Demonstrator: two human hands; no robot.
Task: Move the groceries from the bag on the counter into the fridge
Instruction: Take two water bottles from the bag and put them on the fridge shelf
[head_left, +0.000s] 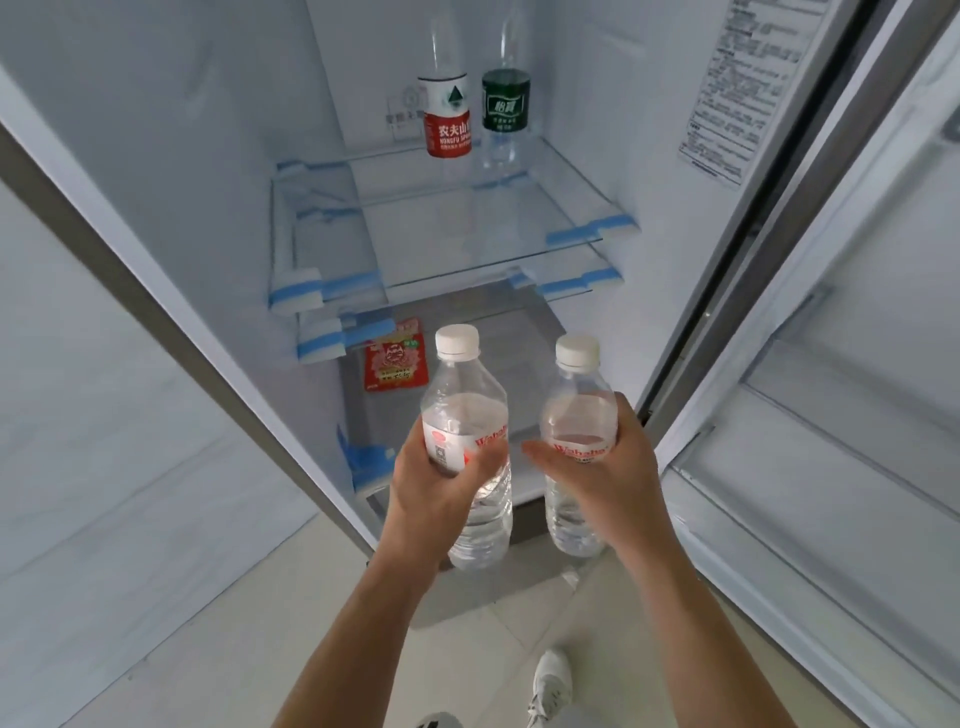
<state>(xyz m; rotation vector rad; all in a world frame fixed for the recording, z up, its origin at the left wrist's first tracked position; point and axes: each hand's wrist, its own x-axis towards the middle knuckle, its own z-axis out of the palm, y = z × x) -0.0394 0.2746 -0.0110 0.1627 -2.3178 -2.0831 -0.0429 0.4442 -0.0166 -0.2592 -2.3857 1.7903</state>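
Observation:
I stand before the open fridge (249, 171). My left hand (431, 480) grips a clear water bottle (465, 395) with a white cap and a red-and-white label. My right hand (608, 467) holds a second, similar water bottle (576, 400). Both bottles are upright, side by side, in front of the lower shelves. On an upper glass shelf (467, 208) at the back stand a red-labelled bottle (448, 117) and a green-labelled bottle (506, 104). A red snack packet (395, 364) lies flat on a lower shelf. The bag and counter are out of view.
The fridge door (831, 389) hangs open on the right, its door bins showing nothing inside. A second glass shelf (441, 280) sits below the upper one. A white cabinet panel (104, 441) flanks the fridge on the left. My white shoes (550, 686) stand on the tiled floor.

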